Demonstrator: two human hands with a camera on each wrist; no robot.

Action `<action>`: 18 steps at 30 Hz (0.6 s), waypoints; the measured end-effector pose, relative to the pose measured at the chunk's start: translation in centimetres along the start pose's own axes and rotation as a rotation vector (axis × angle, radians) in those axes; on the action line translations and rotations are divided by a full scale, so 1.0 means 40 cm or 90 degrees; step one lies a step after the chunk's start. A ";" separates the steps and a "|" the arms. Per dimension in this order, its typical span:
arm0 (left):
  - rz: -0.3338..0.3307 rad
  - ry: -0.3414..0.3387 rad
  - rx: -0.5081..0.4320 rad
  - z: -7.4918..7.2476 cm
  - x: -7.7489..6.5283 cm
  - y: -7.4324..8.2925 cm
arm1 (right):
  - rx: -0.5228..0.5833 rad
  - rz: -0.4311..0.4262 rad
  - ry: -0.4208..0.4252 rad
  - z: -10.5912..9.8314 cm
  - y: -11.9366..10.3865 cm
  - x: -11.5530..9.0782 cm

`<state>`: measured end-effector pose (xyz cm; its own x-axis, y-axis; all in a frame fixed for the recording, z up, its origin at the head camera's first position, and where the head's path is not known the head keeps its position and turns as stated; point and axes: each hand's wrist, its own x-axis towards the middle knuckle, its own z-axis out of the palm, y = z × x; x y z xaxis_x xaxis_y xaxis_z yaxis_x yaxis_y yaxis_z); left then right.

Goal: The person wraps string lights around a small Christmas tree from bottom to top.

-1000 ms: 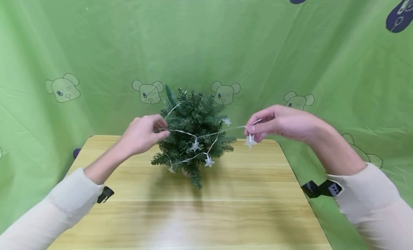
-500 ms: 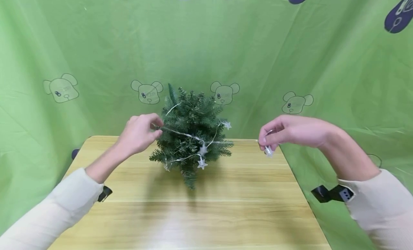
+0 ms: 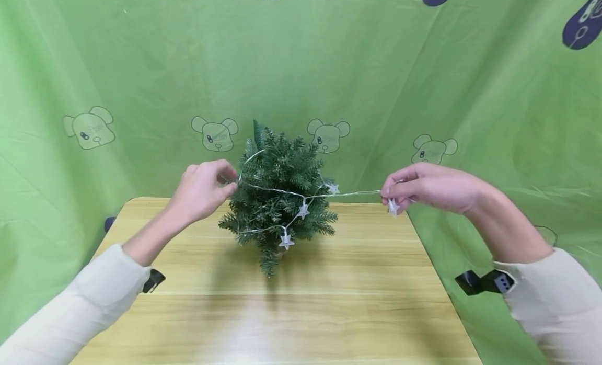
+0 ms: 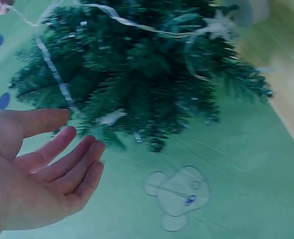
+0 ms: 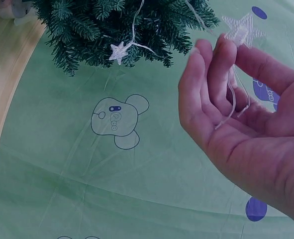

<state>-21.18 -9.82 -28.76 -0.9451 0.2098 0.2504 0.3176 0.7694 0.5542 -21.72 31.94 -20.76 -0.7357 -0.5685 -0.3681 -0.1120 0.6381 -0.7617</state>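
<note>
Behind everything hangs one green backdrop (image 3: 423, 82) printed with cartoon bear heads, five of which show in full from your head view, along with four dark blue marks along its top edge. In front of you stands one wooden table (image 3: 329, 312), pale and striped with grain. At its far middle stands one small artificial fir tree (image 3: 279, 192), upright, with a single string of lights (image 3: 277, 190) draped over its branches. You have two arms in cream sleeves, each with a dark strap at the wrist. Your left hand (image 3: 202, 190) is raised at the tree's left side, fingers curled, pinching the wire between thumb and fingertips right against the needles; your left wrist view shows the other fingers lying loosely extended just beside the branches. Your right hand (image 3: 425, 187) is held well to the right of the tree, over the table's far right corner, pinching the wire so that it runs taut from the tree to your fingers. One star light (image 3: 392, 207) hangs just below that pinch. On the tree itself you can count three more star lights: upper right (image 3: 333, 187), centre (image 3: 303, 210) and low front (image 3: 285, 240).
</note>
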 end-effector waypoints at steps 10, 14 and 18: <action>0.062 0.081 -0.086 -0.013 -0.007 0.101 | 0.088 -0.024 0.084 0.000 -0.009 0.005; 0.071 0.053 -0.083 -0.003 0.001 0.116 | 0.119 -0.018 0.099 -0.002 -0.006 0.007; 0.069 0.038 -0.071 0.003 0.014 0.112 | 0.134 -0.011 0.101 -0.004 0.005 0.009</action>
<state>-20.28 -6.17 -26.24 -0.8994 0.2493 0.3590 0.4277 0.6713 0.6054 -22.11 31.95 -20.97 -0.8321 -0.4796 -0.2785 0.0034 0.4978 -0.8673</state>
